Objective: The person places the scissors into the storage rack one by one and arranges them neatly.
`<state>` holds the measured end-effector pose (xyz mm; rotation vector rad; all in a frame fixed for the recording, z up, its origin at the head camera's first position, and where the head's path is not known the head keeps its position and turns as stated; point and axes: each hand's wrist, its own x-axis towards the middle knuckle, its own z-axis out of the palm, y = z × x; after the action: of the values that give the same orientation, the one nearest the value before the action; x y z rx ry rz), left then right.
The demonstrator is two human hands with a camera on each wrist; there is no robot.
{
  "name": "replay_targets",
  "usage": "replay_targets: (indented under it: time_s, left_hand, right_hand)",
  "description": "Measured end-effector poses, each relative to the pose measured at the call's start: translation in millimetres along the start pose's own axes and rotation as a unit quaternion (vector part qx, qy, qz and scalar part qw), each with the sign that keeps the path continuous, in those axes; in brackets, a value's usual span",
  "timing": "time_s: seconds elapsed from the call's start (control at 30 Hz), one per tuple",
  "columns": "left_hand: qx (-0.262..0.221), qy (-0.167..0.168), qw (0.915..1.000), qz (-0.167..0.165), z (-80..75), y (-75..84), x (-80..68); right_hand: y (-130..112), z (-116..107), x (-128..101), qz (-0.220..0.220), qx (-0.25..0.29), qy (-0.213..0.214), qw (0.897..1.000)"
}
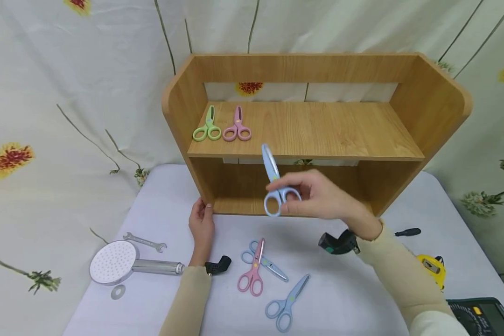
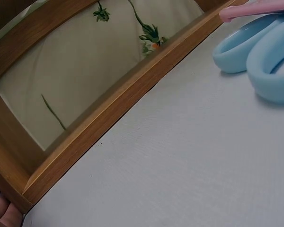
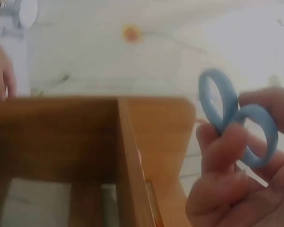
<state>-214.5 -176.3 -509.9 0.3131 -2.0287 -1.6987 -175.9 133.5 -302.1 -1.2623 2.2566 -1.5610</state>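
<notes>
My right hand [image 1: 319, 193] pinches blue scissors [image 1: 270, 163] by the finger loops, blades up, in front of the wooden shelf [image 1: 302, 151]. The right wrist view shows the loops [image 3: 217, 94] between the thumb and fingers. At the shelf's lower left corner, my left hand [image 1: 201, 228] grips the side panel's edge; only its fingertips [image 2: 2, 210] show in the left wrist view. Green scissors [image 1: 210, 125] and pink scissors [image 1: 237, 126] lie side by side on the upper board's left. On the table, pink scissors [image 1: 255, 270] cross over blue scissors [image 1: 277, 270], with another blue pair [image 1: 288, 305] nearer.
Left of the left arm lie a shower head [image 1: 114, 262], a wrench [image 1: 144, 241] and a washer [image 1: 118, 292]. Beyond the right forearm are a black-handled tool [image 1: 408, 232], a yellow tape measure [image 1: 432, 269] and a black multimeter [image 1: 483, 315]. A floral curtain hangs behind the shelf.
</notes>
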Motion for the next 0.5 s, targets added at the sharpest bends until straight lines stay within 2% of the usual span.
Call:
replay_targets:
  time_s: [0.07, 0.13, 0.27, 0.37, 0.5]
  left_hand:
    - [-0.003, 0.001, 1.0000, -0.001, 0.2, 0.1, -0.7]
    - [-0.003, 0.002, 1.0000, 0.000, 0.3, -0.2, -0.7]
    - [-0.011, 0.007, 0.9999, 0.002, 0.2, 1.0, -0.7]
    - [-0.013, 0.009, 0.9999, -0.003, 0.5, 1.8, -0.2]
    - [-0.004, 0.007, 0.9999, -0.012, -0.8, 3.3, 0.5]
  right_hand:
    - [-15, -15, 23, 0.030, -0.031, 0.036, 0.998]
    - [-20, -27, 46, 0.062, -0.063, 0.071, 0.994]
    - [-10, -44, 83, 0.098, -0.137, 0.120, 0.978]
    - [0, -52, 102, 0.140, -0.196, 0.129, 0.962]
    - [15, -52, 113, 0.173, -0.277, 0.111, 0.939]
